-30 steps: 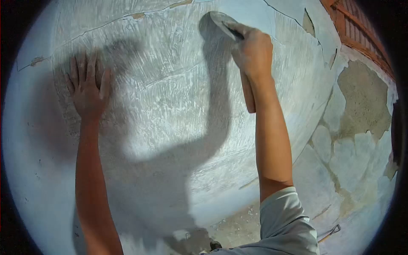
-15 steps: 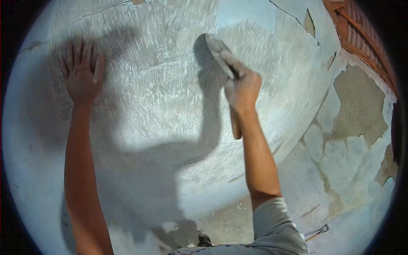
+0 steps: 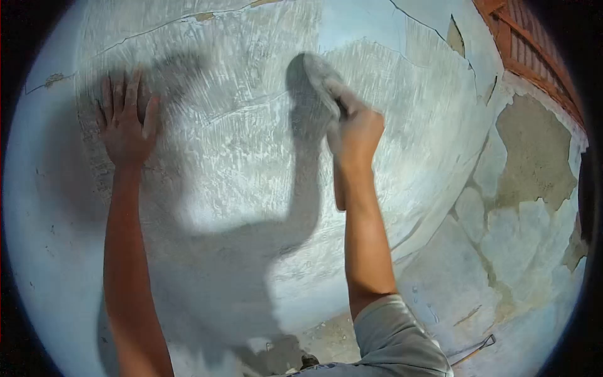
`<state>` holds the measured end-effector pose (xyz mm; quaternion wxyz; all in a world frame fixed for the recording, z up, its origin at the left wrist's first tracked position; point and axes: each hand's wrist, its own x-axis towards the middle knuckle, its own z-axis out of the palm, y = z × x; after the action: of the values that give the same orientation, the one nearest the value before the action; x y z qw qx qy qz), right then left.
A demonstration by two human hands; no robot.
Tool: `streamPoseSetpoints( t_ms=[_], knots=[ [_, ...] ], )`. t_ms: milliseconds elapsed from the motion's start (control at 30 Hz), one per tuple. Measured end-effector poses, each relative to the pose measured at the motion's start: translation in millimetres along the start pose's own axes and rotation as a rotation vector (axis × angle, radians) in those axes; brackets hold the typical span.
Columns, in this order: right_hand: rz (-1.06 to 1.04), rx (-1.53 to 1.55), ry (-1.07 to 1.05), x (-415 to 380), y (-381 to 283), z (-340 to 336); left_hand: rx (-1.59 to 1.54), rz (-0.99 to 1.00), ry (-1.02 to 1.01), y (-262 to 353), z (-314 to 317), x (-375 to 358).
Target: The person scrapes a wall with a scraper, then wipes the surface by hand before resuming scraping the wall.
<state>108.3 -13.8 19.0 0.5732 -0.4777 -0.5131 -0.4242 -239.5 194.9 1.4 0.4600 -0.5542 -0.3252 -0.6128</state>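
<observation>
My left hand (image 3: 130,129) lies flat on the wall (image 3: 245,151), with fingers pointing up and the thumb apart. Dust greys its fingers. Closed fingers of my right hand (image 3: 358,132) grip a dusty, flat-bladed hand tool (image 3: 322,78). Its rounded grey blade points up and left, with its tip right at the wall surface. Below the fist, a brown handle (image 3: 340,188) runs down along my wrist. Short pale scrape marks cover the plaster between and around my hands. The exact kind of tool I cannot tell.
A crack (image 3: 138,36) crosses the upper wall. To the right, another wall has a large bare patch (image 3: 534,151) where paint has come off. Reddish-brown timber and corrugated sheet (image 3: 534,44) stand at upper right. A long-handled tool (image 3: 480,349) lies at lower right.
The view has shifted slightly, so the wall and my left hand appear lower. My right forearm and the tool handle have swung a little to the left, with the blade still at the wall.
</observation>
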Motion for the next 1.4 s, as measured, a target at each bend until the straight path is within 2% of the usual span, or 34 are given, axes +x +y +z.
streamPoseSetpoints(
  t_ms=[67, 167, 300, 367, 500, 567, 667, 767, 800, 900, 967, 1067, 1167, 1300, 1333, 1400],
  knots=[
    [0.131, 0.001, -0.025, 34, -10, -1, -0.006, 0.005, -0.021, 0, -3, 0],
    [0.105, 0.083, 0.025, 83, 1, 1, 0.043, -0.003, -0.07, 1, -6, 1],
    [0.008, -0.149, -0.105, 28, 2, -5, 0.013, 0.02, -0.034, 1, -5, 1],
    [-0.002, -0.055, -0.046, -2, 4, -2, 0.039, 0.005, -0.031, 4, -6, 0],
    [0.079, -0.292, -0.094, 60, -14, 1, 0.003, 0.019, -0.016, 0, -1, -1],
    [0.138, -0.225, -0.088, 90, -21, -6, 0.03, 0.011, -0.057, -1, -2, 0],
    [-0.068, -0.266, -0.114, 71, -2, -13, -0.008, 0.022, -0.016, -2, 1, -3],
    [-0.142, -0.279, -0.122, 24, 1, -17, 0.074, -0.027, -0.124, -1, -3, -4],
    [-0.175, -0.305, -0.082, 25, -3, -17, 0.05, -0.022, -0.09, 0, -3, -3],
    [-0.036, -0.479, -0.192, 56, -17, -17, 0.0, -0.003, -0.033, 1, -3, 0],
    [-0.075, -0.48, -0.174, 72, -12, -14, -0.016, -0.013, -0.047, 4, -7, 2],
    [-0.126, -0.457, -0.197, 52, -2, -13, -0.008, 0.003, -0.046, 4, -8, 0],
    [-0.316, -0.357, -0.042, 7, 20, -5, 0.055, -0.026, -0.106, 1, -6, -3],
    [-0.107, -0.445, -0.137, 59, -7, -8, 0.027, -0.018, -0.084, 5, -11, -1],
    [-0.01, -0.577, -0.233, 83, -12, -8, 0.008, -0.005, -0.074, 5, -12, -2],
    [-0.094, -0.497, -0.12, 97, -7, -4, -0.006, -0.002, -0.064, 4, -10, 2]
  ],
)
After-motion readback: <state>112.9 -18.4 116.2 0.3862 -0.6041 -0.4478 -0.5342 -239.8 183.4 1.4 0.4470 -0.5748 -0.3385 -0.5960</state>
